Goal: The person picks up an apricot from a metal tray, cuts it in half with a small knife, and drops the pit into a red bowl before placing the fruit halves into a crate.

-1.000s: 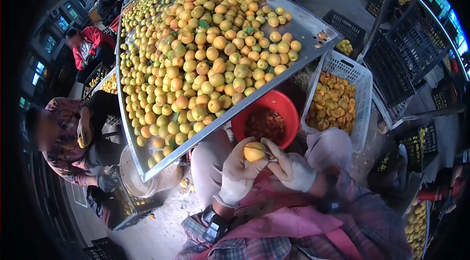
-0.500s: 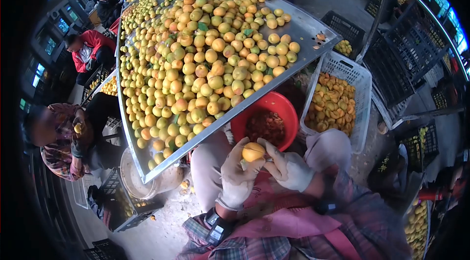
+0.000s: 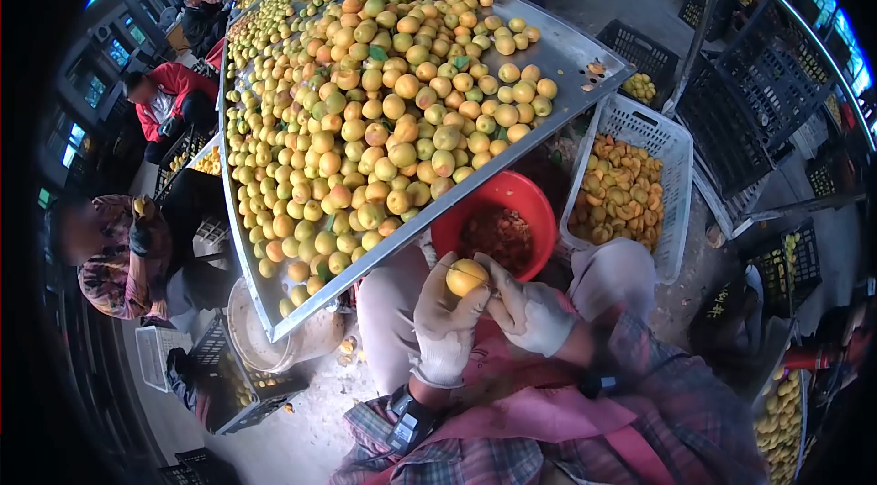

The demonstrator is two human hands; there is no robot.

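Note:
My left hand wears a pale glove and is closed around a yellow-orange apricot above my lap. My right hand, gloved too, is closed with its fingertips right at the apricot's right side. A thin dark line runs across the fruit toward those fingertips; what they pinch I cannot tell. Just beyond my hands stands a red basin with reddish-brown scraps in the bottom. Past it, a metal-edged table bears a large heap of whole apricots.
To the right of the basin, a white crate holds halved apricots. A whitish bucket stands under the table's near corner. Black crates and a metal-framed rack are at the right. Other people sit along the table's left side and far end.
Both hands have shifted slightly up and left with the apricot, which is turned a little in the grip. The person at the left has raised a hand holding a fruit.

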